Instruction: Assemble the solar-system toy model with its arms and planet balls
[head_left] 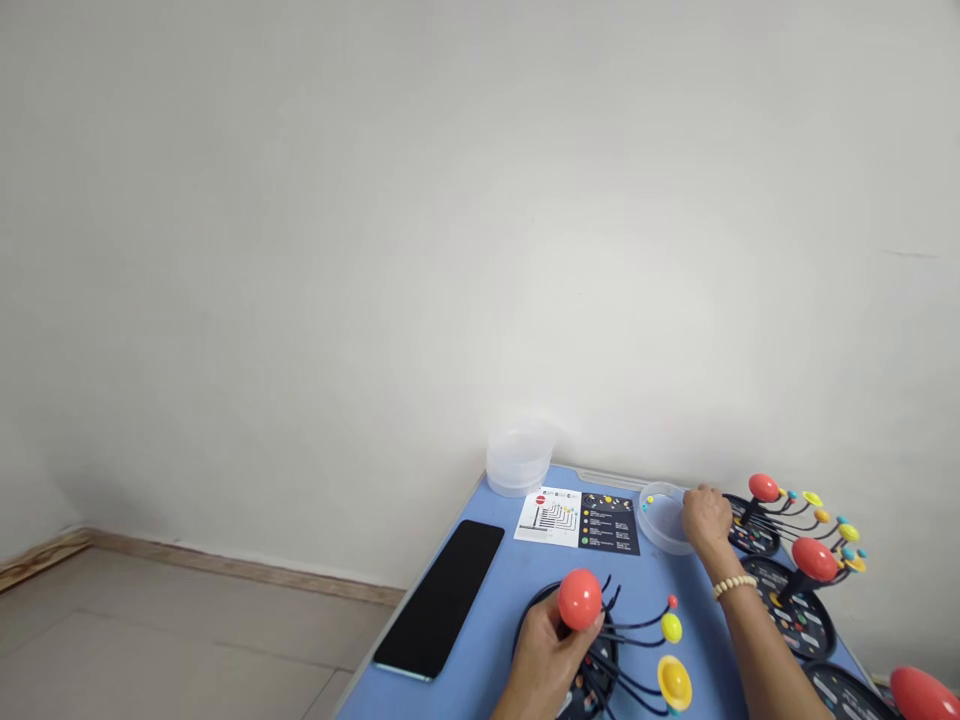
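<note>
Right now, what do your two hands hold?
Left hand: gripping red-ball, black-armed planet model. Right hand: at clear round plastic dish. Black smartphone beside, not blocking.

The left hand (547,660) sits low in view, its fingers curled closed in a grip. The right hand (706,520) is farther forward and well to its right, knuckles raised and fingers bent downward. The right forearm (757,640) stretches diagonally up from the lower right corner.
</note>
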